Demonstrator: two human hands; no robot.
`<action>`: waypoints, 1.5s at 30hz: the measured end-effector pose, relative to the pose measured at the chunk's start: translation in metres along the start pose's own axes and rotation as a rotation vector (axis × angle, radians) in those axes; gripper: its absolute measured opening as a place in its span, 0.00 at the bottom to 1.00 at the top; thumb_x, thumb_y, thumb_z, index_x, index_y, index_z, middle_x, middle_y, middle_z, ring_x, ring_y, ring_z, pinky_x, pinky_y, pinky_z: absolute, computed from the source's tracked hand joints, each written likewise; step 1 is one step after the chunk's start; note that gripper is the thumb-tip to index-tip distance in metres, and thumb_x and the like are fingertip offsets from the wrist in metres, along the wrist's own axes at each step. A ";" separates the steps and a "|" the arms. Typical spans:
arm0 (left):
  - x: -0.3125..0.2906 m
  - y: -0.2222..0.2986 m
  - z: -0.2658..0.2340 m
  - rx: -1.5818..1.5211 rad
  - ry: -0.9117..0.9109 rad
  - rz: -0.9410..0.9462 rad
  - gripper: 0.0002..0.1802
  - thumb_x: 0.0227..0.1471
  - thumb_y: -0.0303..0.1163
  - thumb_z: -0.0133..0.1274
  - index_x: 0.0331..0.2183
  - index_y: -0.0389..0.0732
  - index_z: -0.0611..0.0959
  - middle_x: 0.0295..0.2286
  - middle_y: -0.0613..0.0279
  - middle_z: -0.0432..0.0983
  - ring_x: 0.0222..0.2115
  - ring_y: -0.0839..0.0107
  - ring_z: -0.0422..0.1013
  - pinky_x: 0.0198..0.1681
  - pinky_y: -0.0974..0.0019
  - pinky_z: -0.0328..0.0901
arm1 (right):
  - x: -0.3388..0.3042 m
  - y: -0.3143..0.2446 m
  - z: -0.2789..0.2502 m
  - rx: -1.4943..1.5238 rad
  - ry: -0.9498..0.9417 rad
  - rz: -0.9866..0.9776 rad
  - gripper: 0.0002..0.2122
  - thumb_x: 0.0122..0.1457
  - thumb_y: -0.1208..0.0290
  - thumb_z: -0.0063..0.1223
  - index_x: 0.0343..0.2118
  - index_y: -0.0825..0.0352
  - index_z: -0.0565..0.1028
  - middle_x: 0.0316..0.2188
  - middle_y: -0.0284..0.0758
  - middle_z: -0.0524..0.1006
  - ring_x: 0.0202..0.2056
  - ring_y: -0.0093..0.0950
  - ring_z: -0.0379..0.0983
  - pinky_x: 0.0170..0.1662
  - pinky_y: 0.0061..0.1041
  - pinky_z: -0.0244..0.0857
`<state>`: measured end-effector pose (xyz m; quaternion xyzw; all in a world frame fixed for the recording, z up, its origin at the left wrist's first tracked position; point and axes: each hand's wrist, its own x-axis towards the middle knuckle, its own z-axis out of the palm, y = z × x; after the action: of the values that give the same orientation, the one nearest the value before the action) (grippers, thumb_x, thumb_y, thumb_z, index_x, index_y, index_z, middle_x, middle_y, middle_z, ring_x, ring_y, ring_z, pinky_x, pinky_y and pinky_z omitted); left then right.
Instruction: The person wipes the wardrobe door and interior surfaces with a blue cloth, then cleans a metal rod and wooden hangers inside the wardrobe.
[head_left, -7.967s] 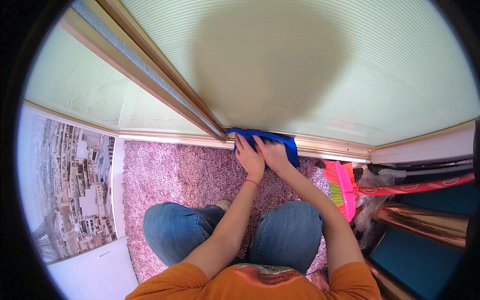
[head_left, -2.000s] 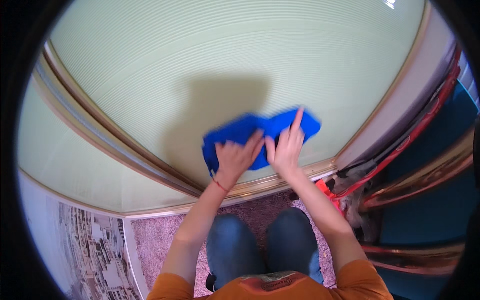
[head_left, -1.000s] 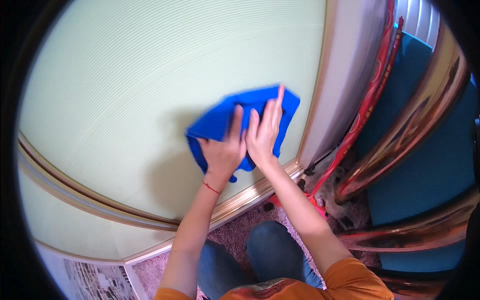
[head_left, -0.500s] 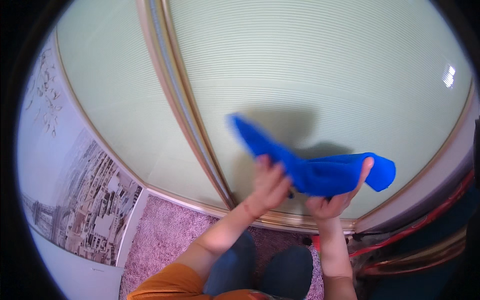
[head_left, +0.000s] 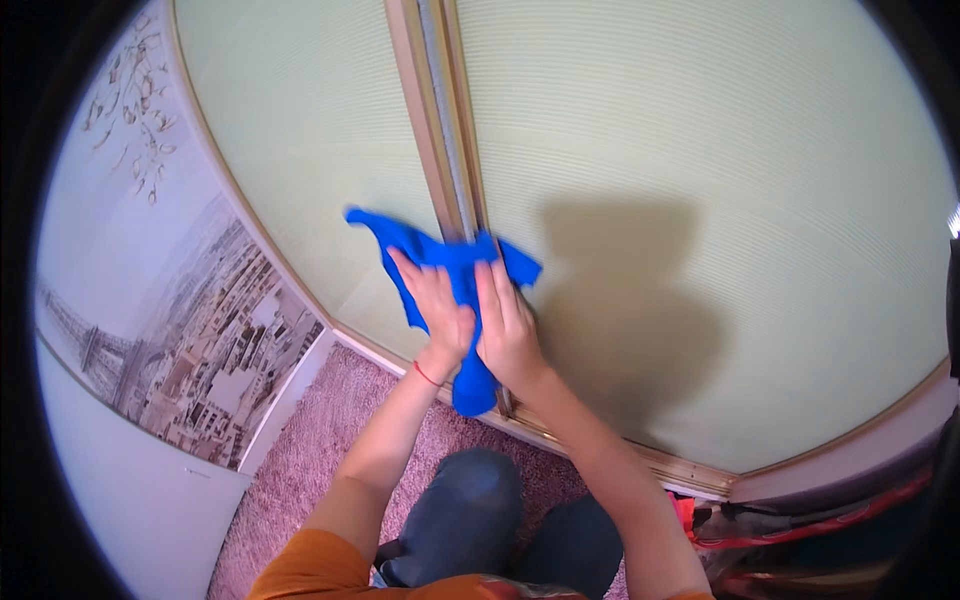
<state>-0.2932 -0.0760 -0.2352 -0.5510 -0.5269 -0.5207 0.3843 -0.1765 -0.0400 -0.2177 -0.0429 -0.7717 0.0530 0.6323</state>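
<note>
A blue cloth (head_left: 474, 388) is draped across the lower part of a vertical metallic door profile (head_left: 432, 120), its corners spreading to both sides and its tail hanging down. From the left, my left hand (head_left: 437, 308) holds the cloth with long fingers laid along it, pressing it to the profile. My right hand (head_left: 508, 328) grips it from the other side, fingers close together and pointing up. Both hands sit side by side, with a strip of cloth between them. The profile's surface under the cloth is hidden.
Pale green ribbed door panels (head_left: 640, 110) flank the profile. A lower rail (head_left: 660, 462) runs along the bottom, above a pinkish carpet (head_left: 300, 470). City-print wallpaper (head_left: 190, 340) covers the left wall. Dark and red shiny items (head_left: 800, 535) lie at the lower right. My knees are close below.
Both hands have moved left with the cloth, from in front of the right panel onto the vertical profile. The cloth, stretched out sideways before, now lies against the profile. The view has shifted too.
</note>
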 end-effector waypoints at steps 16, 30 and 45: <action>-0.176 0.018 -0.047 0.195 -0.753 -0.021 0.27 0.51 0.43 0.55 0.43 0.30 0.71 0.39 0.43 0.66 0.44 0.46 0.63 0.49 0.49 0.58 | -0.164 -0.014 -0.021 0.056 -0.378 0.248 0.26 0.54 0.83 0.44 0.58 0.78 0.58 0.62 0.55 0.54 0.55 0.54 0.61 0.56 0.43 0.60; -0.054 -0.048 -0.037 0.135 -0.300 -0.116 0.29 0.49 0.40 0.53 0.47 0.31 0.69 0.52 0.31 0.56 0.57 0.28 0.46 0.58 0.31 0.39 | -0.052 -0.056 0.007 -0.039 -0.169 0.050 0.19 0.58 0.82 0.44 0.54 0.78 0.65 0.60 0.61 0.56 0.53 0.54 0.65 0.54 0.43 0.60; 0.025 -0.157 -0.058 0.163 -0.075 0.204 0.36 0.49 0.57 0.47 0.54 0.44 0.74 0.56 0.36 0.60 0.49 0.29 0.59 0.51 0.28 0.47 | 0.009 -0.043 0.114 -0.871 -0.117 -0.071 0.17 0.50 0.66 0.57 0.45 0.56 0.78 0.50 0.36 0.73 0.44 0.36 0.73 0.42 0.31 0.69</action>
<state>-0.4591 -0.1042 -0.2211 -0.5878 -0.5228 -0.4132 0.4588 -0.2897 -0.0845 -0.2247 -0.2758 -0.7575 -0.2966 0.5120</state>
